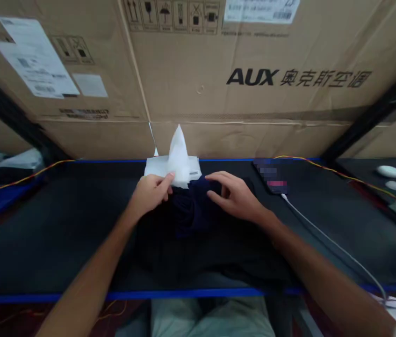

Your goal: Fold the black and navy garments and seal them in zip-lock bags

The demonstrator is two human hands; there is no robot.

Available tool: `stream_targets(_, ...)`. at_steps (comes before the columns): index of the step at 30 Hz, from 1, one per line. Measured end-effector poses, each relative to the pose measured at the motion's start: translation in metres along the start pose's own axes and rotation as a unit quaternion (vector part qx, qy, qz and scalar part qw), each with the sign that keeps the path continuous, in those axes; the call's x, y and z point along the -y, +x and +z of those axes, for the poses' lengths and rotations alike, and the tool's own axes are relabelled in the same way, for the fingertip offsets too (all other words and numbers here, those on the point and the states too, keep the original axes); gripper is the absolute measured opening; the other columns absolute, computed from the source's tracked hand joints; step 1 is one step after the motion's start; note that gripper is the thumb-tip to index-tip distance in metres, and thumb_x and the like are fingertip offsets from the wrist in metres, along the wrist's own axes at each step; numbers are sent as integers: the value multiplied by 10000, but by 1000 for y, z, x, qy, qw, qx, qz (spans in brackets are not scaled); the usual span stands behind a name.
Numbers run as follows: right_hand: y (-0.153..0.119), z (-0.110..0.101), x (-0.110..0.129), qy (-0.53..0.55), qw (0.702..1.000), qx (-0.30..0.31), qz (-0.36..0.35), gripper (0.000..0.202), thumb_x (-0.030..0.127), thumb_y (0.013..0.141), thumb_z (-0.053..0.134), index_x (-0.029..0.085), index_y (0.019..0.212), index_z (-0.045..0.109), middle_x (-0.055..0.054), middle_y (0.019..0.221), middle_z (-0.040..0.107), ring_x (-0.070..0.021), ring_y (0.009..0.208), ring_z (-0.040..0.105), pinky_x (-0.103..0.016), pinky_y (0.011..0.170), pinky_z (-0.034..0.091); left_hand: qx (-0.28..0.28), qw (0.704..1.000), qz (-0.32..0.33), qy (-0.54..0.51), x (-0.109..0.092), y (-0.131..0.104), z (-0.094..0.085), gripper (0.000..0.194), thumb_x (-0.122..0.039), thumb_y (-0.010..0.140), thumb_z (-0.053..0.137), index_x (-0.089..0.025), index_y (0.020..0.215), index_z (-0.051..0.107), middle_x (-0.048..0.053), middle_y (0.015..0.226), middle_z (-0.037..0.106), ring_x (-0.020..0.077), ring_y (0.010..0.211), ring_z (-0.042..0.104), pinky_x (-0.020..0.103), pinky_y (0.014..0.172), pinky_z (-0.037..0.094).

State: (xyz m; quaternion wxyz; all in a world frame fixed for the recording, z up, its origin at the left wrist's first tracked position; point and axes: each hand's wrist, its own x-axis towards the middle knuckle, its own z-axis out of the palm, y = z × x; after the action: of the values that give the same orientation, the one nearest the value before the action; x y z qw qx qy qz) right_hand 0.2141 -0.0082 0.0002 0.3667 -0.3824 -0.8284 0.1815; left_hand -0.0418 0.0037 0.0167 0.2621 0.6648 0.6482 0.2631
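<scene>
A bunched dark navy cloth (192, 210) lies on the black table in front of me, with darker fabric spread below it. Behind the cloth, a white sheet (178, 157) stands up in a pointed fold over a flat white packet (156, 166). My left hand (153, 191) pinches the lower left edge of the white sheet between thumb and fingers. Over the right side of the navy cloth is my right hand (234, 194), its thumb and fingers apart and its fingertips at the cloth.
Large cardboard boxes (198, 89) stand behind the blue-edged table (54, 224). On the right lie a phone (271, 177) with a white cable (324, 234) and white round objects (390, 172). Plastic-wrapped items (11, 166) sit at the far left.
</scene>
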Motion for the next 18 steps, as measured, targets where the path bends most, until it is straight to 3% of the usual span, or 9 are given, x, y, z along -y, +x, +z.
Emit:
stream_targets(3,-2,5,1,10,1000,13,-12,324,252,900,606,188,1217,623,-103,1215,671,-96,576,554,-278,592,513,-105,990,18,96,0,0,-3,491,-593,868,478,-203,609,625,42,557,614,208,575,604,296,584,436)
stream_targets(5,-4,9,2,18,999,27,-6,353,245,903,597,189,1252,604,-107,1233,665,-96,584,569,-281,601,524,-200,971,67,114,1,1,-3,297,-488,796,600,-195,815,645,35,703,639,211,661,615,303,631,467)
stream_targets(6,-4,10,2,21,999,40,-5,375,239,902,594,189,1273,592,-110,1247,658,-97,590,576,-283,606,529,-230,962,107,103,3,2,-2,309,-409,760,633,-183,970,633,49,832,657,213,726,628,308,660,489)
stream_targets(9,-5,13,3,10,997,70,-14,421,215,894,581,191,1314,570,-123,1308,624,-100,607,583,-296,626,542,-244,927,257,120,9,4,-2,651,-179,694,599,-169,1335,489,151,1311,541,268,1112,594,374,865,518)
stream_targets(11,-4,11,3,1,997,72,-16,422,210,889,573,194,1311,572,-130,1330,608,-99,602,582,-301,625,545,-208,903,321,194,13,5,-4,656,-91,701,547,-206,1347,521,152,1474,424,316,1333,449,449,1008,449)
stream_targets(13,-2,5,2,-3,999,40,-2,398,193,880,560,191,1277,592,-131,1313,612,-93,574,575,-301,610,544,-177,890,340,246,16,5,-7,465,-66,750,521,-221,1168,650,123,1463,474,332,1374,410,482,1045,402)
stream_targets(15,1,-4,0,-17,1000,-19,8,377,160,847,555,186,1216,624,-129,1278,623,-124,641,619,-320,656,558,-175,892,328,255,19,6,-10,251,-104,806,537,-211,967,697,108,1295,622,321,1265,514,465,997,418)
stream_targets(18,5,-18,-4,-63,995,-73,3,438,113,763,566,204,1183,648,-124,1294,615,-251,1052,650,-430,943,527,-219,905,281,232,21,8,-11,123,-208,858,588,-211,906,702,83,981,717,284,998,622,422,898,446)
